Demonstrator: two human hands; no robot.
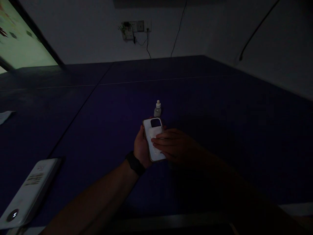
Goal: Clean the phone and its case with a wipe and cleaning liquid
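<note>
A white phone case [146, 125] with a brownish edge and a dark camera cutout lies back side up in my left hand [141, 143]. My left fingers and thumb wrap its sides, and a black watch [135, 164] is on that wrist. Whether a phone sits inside the case I cannot tell. My right hand [174, 143] presses a folded white wipe [154, 131] against the back of the case, its fingers close together and partly covering the wipe. Just beyond the case a small clear bottle [157, 110] with a white dropper-like top stands upright on the table.
The dark purple-blue table [117, 107] reaches to the wall. A white power bank [31, 192] with a lit display lies at the lower left. A pale sheet [6, 116] is at the left edge. Wall sockets [133, 27] with cables are at the back.
</note>
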